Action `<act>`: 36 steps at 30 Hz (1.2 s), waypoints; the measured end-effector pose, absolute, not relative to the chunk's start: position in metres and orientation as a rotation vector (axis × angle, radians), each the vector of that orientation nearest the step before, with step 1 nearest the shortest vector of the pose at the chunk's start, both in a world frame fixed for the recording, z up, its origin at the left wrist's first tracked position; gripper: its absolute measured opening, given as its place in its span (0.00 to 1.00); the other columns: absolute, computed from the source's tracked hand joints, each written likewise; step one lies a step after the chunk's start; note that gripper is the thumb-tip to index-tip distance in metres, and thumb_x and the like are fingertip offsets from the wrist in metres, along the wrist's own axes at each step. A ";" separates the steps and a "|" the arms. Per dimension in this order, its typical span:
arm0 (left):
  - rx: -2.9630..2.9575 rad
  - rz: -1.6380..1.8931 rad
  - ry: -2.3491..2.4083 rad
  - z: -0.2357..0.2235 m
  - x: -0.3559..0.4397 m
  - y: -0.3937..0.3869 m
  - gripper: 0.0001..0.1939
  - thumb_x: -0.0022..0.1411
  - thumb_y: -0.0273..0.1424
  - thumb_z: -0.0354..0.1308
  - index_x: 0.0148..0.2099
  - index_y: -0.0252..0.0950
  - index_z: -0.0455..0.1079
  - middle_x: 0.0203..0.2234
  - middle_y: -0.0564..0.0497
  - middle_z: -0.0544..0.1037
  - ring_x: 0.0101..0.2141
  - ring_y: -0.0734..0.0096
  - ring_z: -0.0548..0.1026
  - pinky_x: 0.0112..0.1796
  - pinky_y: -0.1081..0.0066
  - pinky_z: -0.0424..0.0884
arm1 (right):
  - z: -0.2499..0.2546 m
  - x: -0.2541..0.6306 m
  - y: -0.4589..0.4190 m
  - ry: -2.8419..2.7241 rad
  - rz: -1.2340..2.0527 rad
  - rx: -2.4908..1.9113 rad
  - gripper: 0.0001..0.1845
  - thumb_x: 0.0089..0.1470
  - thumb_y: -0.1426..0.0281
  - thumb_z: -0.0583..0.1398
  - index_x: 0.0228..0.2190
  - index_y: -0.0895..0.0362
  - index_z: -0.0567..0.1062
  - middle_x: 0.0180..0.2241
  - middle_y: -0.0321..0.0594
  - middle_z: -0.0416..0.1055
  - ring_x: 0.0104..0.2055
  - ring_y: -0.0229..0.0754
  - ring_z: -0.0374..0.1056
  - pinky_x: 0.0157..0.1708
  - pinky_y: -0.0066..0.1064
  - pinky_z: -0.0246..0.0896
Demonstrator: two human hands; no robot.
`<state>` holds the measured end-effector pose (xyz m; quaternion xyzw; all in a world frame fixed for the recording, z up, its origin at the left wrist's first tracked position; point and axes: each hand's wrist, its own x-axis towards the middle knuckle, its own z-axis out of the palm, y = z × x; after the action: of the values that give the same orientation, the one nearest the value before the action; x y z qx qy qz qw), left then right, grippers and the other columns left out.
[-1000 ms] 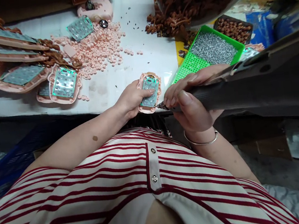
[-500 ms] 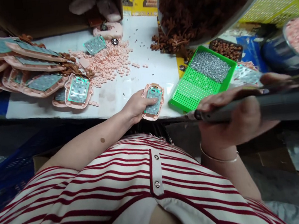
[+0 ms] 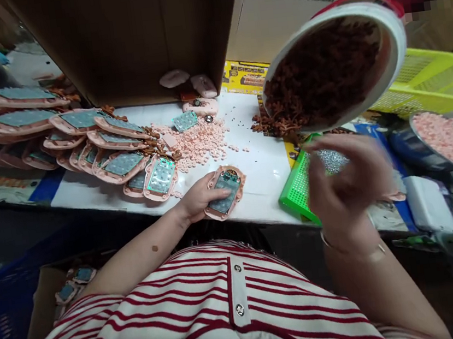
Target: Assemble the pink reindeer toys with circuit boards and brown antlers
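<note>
My left hand (image 3: 197, 199) is closed on a pink plastic casing half with a circuit board (image 3: 225, 196) in it, held at the table's front edge. The thumb lies across the board. My right hand (image 3: 347, 176) is raised over the green perforated basket (image 3: 295, 194), smeared by motion, its fingers bent. No tool shows in it. Small silvery screws (image 3: 332, 160) in the basket are partly hidden behind this hand. To the left, more pink casings with boards (image 3: 122, 164) lean in overlapping rows; the nearest casing (image 3: 160, 179) lies face up.
Small pink parts (image 3: 202, 142) lie heaped on the white table (image 3: 253, 188). A tilted white bucket (image 3: 396, 55) spills brown branched parts (image 3: 279, 125). Behind stands an open cardboard box (image 3: 145, 42). At the right are a yellow basket (image 3: 433, 75) and a bowl of pink pieces (image 3: 449, 139).
The powered screwdriver held in my right hand is no longer in view, and that hand has lifted over the basket. My left hand still holds the casing, now tilted. The view has shifted upward.
</note>
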<state>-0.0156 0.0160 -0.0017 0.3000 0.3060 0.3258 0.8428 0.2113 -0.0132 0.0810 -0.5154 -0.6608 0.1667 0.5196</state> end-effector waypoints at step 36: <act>0.581 0.777 0.646 -0.007 -0.020 0.014 0.31 0.45 0.28 0.76 0.52 0.31 0.71 0.36 0.44 0.82 0.33 0.62 0.82 0.35 0.64 0.79 | 0.029 0.212 0.010 -0.896 1.272 -1.360 0.31 0.34 0.44 0.75 0.24 0.56 0.75 0.21 0.34 0.74 0.21 0.32 0.70 0.19 0.23 0.68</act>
<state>-0.0202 0.0143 -0.0071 0.2744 0.3051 0.3667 0.8349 0.2123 0.0100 0.0293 -0.5653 -0.3724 0.5289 0.5119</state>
